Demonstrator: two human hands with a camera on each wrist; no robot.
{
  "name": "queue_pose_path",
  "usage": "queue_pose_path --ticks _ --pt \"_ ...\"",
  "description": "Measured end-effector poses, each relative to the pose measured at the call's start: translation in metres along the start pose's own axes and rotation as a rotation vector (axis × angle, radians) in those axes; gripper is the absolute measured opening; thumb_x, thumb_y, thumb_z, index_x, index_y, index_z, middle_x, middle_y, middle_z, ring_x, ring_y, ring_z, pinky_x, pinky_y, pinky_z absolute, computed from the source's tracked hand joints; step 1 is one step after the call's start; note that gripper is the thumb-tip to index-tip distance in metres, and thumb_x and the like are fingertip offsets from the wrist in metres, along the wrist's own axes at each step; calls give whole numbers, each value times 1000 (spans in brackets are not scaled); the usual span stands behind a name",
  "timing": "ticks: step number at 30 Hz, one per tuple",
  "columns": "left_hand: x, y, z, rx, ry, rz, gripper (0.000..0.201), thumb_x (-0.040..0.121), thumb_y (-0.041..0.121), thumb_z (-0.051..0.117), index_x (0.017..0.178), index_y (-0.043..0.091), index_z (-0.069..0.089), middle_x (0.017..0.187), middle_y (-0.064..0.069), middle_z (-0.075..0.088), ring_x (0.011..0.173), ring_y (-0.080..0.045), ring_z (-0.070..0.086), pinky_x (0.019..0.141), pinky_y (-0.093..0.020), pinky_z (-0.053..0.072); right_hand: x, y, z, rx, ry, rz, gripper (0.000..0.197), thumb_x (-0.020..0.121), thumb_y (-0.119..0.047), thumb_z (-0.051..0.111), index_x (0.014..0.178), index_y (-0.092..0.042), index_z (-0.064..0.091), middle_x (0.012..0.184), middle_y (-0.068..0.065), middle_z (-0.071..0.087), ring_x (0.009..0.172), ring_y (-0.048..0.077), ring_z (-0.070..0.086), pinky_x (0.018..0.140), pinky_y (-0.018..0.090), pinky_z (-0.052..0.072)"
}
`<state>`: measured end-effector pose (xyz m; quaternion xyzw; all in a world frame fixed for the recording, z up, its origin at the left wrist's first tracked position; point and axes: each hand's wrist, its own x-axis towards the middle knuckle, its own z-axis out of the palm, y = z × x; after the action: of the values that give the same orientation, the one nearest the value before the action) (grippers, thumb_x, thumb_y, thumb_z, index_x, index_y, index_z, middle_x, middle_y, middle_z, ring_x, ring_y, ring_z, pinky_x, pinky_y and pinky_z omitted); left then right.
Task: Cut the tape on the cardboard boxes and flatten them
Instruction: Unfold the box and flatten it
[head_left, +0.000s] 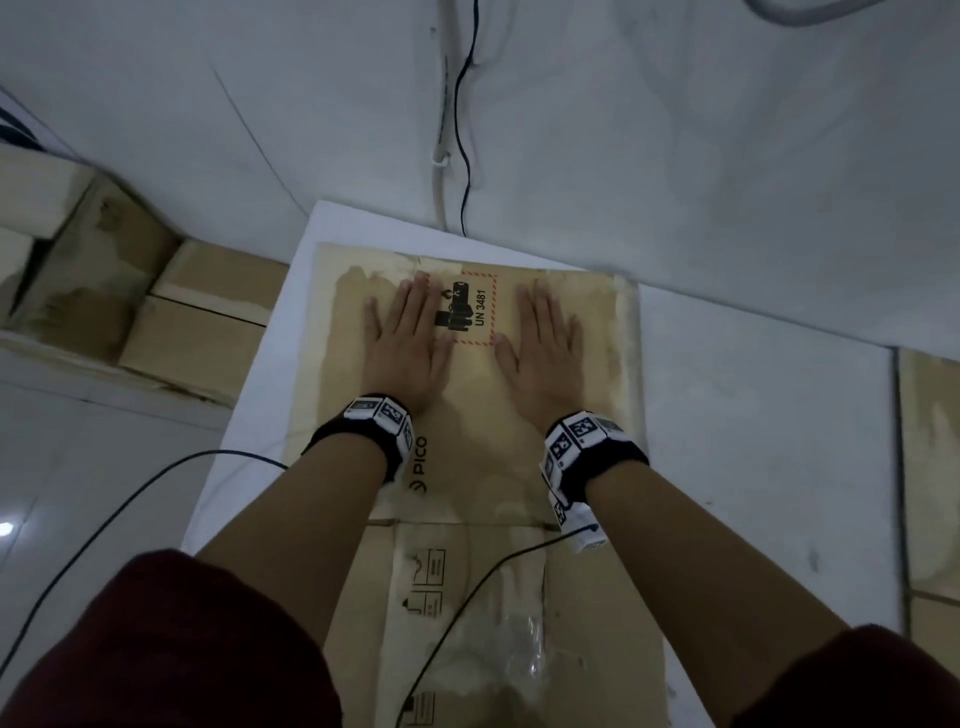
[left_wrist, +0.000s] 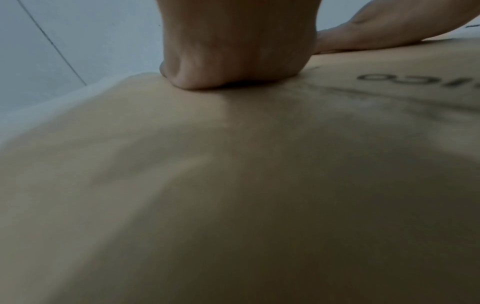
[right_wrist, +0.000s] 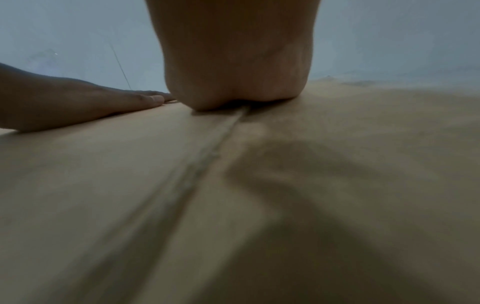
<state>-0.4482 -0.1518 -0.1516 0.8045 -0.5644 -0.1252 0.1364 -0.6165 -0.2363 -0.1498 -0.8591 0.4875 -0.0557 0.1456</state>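
At far left a stack of cardboard boxes (head_left: 171, 312) sits on the floor, sides closed as far as I can see, so I cannot tell what is in them. Next comes the white table (head_left: 753, 415), and on it the flattened box (head_left: 467, 415) I am working on, lying directly under both my palms with its long axis running away from me toward the wall. My left hand (head_left: 408, 343) lies flat on it, fingers straight and slightly spread, holding nothing, just left of the red-bordered UN 3481 label (head_left: 475, 309). My right hand (head_left: 540, 348) lies the same way just right of that label, fingers straight and empty; in the right wrist view its heel sits on a crease or seam (right_wrist: 207, 156) running lengthwise under the palm. Both hands are equally near the far half of the panel, so I judge I am pressing that half down, and the next push should travel along the long axis, toward me, where a second sheet of cardboard (head_left: 597, 623) carrying a patch of clear tape (head_left: 519, 639) lies partly under the near edge. At far right, 1 more piece of cardboard (head_left: 930, 467) sits at the table's edge; whether it is flat or holds anything I cannot tell.
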Motion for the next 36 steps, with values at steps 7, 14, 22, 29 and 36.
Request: queue_pose_path --ticks 7,14,22,29,36 --pt "-12 -6 -11 -21 -138 -17 79 86 61 1 154 21 -1 162 -4 -5 149 -21 -7 117 -46 -10 -9 17 -25 148 -156 -1 68 101 -33 43 157 -18 7 166 3 2 152 19 -2 122 45 -3" --pt "-151 -16 -13 -7 -54 -61 65 98 51 14 155 24 1 162 -5 -11 148 -26 -11 117 -56 -6 -143 37 -38 38 -136 167 64 102 -53 29 157 -32 5 166 3 -2 152 23 -5 120 54 -5" --pt "-175 -14 -7 79 -84 -132 65 97 52 11 155 25 1 162 -4 -5 149 -27 -7 114 -64 -3 -185 43 -19 -50 -60 170 59 102 -49 17 157 -35 0 166 0 -6 152 18 -8 122 50 -4" --pt "-190 -22 -10 -22 -78 -123 64 97 50 12 155 24 2 162 -6 -8 148 -26 -11 117 -58 -3 -197 52 -26 106 -57 146 62 98 -48 16 157 -31 11 166 0 -1 152 16 -6 123 47 -2" --pt "-269 -16 2 27 58 -344 67 97 48 23 155 18 8 160 -18 -1 147 -39 3 118 -55 4 -271 48 -14 24 45 343 65 99 -55 16 158 -26 15 164 11 14 151 28 14 118 54 20"
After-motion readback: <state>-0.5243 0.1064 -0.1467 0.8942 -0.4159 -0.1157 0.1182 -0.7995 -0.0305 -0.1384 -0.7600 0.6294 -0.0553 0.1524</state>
